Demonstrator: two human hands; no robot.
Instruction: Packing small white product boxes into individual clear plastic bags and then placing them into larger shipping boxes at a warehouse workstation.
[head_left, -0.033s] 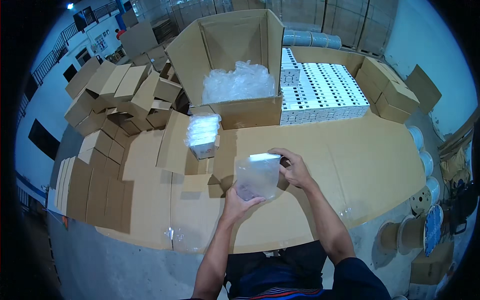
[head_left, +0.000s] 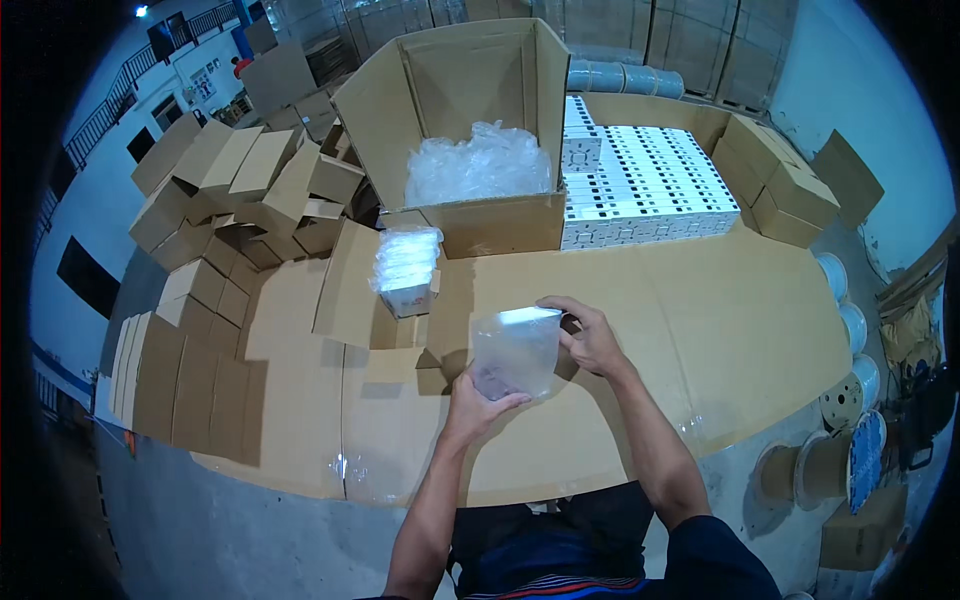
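Both hands raised mid-view, left hand [head_left: 472, 405] cupped below, right hand [head_left: 590, 338] curled above, forearms bare.

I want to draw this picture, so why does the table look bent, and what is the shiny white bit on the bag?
In the head view the fisheye lens bends straight edges, so the cardboard-covered table curves near the rim, and the corners go black. The clear plastic bag, held by the left hand and right hand, catches glare along its top edge. The light looks bluish and dim.
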